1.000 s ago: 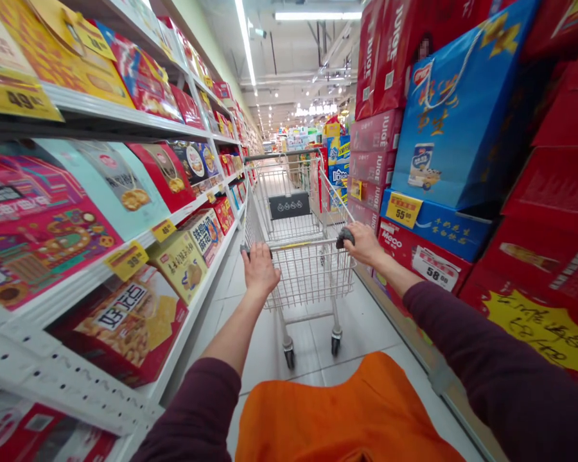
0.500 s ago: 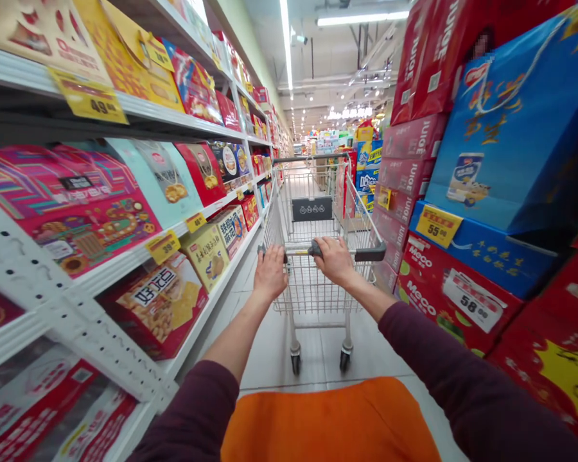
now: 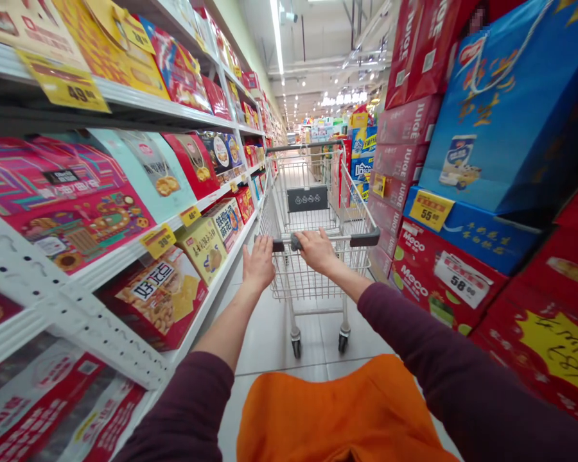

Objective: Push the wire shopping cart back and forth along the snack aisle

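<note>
A wire shopping cart [image 3: 313,274] stands straight in front of me in the aisle. My left hand [image 3: 259,262] is closed over the left end of its handle, by a dark grip piece [image 3: 278,245]. Farther right, my right hand [image 3: 318,249] curls over the middle of the same handle. A small grey lump [image 3: 295,242] shows at its fingertips; I cannot make out what it is. The handle's right grip [image 3: 365,239] is untouched. Behind the handle sits a dark plate [image 3: 307,199] with pale round marks.
White shelves [image 3: 101,273] with boxed snacks and yellow price tags line the left side, close to my left arm. On the right are stacked red drink cartons [image 3: 438,276] and a large blue gift bag [image 3: 496,122]. Tiled floor [image 3: 289,385] runs ahead between them.
The cart and both hands appear slightly higher and farther left in view. My hands have shifted a little left along the handle, uncovering more of the left grip. The nearby shelf goods have also shifted left.
</note>
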{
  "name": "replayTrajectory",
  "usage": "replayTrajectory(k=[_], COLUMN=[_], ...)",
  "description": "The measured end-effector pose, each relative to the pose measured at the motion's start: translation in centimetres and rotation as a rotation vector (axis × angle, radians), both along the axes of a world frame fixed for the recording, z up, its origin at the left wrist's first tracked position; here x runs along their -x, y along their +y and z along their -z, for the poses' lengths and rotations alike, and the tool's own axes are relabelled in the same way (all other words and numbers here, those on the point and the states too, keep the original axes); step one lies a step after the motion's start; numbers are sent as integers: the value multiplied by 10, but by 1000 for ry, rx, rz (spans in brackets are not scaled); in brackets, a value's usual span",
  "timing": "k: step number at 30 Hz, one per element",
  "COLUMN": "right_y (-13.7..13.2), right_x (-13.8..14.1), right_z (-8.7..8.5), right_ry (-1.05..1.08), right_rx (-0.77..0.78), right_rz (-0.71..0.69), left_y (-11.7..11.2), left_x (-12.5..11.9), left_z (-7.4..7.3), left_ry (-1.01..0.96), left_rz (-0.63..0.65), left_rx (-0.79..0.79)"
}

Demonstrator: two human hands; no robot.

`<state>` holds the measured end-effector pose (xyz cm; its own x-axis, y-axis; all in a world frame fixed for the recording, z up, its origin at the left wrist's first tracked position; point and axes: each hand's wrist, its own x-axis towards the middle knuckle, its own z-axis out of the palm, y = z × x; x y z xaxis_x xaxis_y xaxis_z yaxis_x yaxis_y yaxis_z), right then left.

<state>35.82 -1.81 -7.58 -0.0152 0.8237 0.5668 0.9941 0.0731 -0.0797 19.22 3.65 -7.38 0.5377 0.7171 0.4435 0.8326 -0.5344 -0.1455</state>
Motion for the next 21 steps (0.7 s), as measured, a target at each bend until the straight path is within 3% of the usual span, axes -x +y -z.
replayTrajectory(k=[5,8,15,18,21], right_y=[-24,-10,38,37,23], right_x=[-39,-19,71,72,47], right_z=[2,-3,-12,-12,-11], right_ry=[44,50,24,-4,-16], right_rx=[-18,-38,-21,9,9], right_rz=[130,99,-56,-66,-40], left_y=[-1,1,12,11,6], left_x=[0,2,12,11,9], left_z=[6,8,6,5,4], left_ry=[-52,-107,-241,-217,-148], left_rz=[-16,-38,16,5,-14], left_rx=[2,11,49,27,-5])
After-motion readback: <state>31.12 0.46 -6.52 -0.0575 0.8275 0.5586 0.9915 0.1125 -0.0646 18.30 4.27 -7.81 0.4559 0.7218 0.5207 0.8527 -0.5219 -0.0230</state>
